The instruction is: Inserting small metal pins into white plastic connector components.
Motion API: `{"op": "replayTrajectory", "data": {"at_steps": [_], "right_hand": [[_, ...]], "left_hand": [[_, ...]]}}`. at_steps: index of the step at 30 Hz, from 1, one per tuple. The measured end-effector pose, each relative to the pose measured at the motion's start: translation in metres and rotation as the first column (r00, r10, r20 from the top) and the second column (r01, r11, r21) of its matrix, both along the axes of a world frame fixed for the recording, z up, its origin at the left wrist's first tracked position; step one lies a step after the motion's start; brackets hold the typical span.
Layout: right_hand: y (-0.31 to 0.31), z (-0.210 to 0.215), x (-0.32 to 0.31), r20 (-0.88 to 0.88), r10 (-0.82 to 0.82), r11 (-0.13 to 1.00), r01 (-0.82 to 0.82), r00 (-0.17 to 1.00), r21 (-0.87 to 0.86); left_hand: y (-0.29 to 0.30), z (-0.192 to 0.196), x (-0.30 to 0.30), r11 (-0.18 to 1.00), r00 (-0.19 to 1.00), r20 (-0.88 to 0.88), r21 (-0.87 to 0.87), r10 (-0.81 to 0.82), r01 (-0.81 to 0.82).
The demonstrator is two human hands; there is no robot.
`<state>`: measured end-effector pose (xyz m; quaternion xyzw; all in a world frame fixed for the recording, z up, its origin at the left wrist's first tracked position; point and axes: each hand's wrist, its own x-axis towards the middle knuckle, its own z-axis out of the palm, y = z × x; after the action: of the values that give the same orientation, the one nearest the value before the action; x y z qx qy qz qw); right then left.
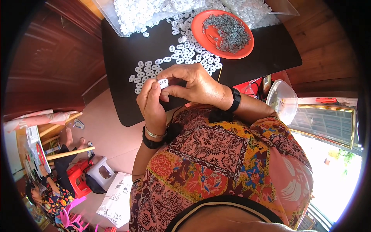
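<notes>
My left hand (152,102) pinches a small white oval plastic piece (164,83) with two dark slots, held just above the table's near edge. From the other side my right hand (195,83) closes on the same piece with thumb and forefinger. Past my hands, many loose white oval pieces (145,69) lie spread over the black table (119,89). An orange-red plate (197,29) farther back carries a heap of thin grey metal pieces (234,36), too small to tell whether they are screws or pins.
At the table's back a clear bin (106,11) brims with white pieces. A translucent tub (284,100) stands to the right. Stools (101,174), a white sack (118,197) and another person (56,193) are on the left. A wooden wall (332,42) borders the right.
</notes>
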<state>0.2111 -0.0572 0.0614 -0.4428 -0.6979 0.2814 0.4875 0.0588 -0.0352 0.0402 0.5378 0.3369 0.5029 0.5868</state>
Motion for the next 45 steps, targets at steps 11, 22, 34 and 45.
{"op": "replayTrajectory", "data": {"at_steps": [11, 22, 34, 45], "right_hand": [[0.003, -0.002, 0.002, 0.017, -0.001, 0.994, -0.001, 1.0, 0.111], [0.0, 0.007, 0.0, 0.072, -0.051, 0.996, 0.045, 0.996, 0.077], [0.003, -0.003, 0.006, 0.155, -0.052, 0.989, 0.029, 0.986, 0.147], [-0.002, 0.045, 0.068, 0.302, -0.321, 0.902, 0.193, 0.897, 0.386]], "left_hand": [[0.004, 0.001, 0.0, 0.998, 0.998, -0.042, 0.033, -0.043, 0.044], [0.004, -0.008, -0.004, 0.999, 0.998, -0.054, 0.038, -0.031, 0.033], [0.002, 0.0, 0.004, 0.999, 0.997, -0.048, 0.005, -0.052, 0.053], [0.003, 0.001, -0.004, 0.998, 0.993, -0.108, 0.05, -0.039, 0.045]]}}
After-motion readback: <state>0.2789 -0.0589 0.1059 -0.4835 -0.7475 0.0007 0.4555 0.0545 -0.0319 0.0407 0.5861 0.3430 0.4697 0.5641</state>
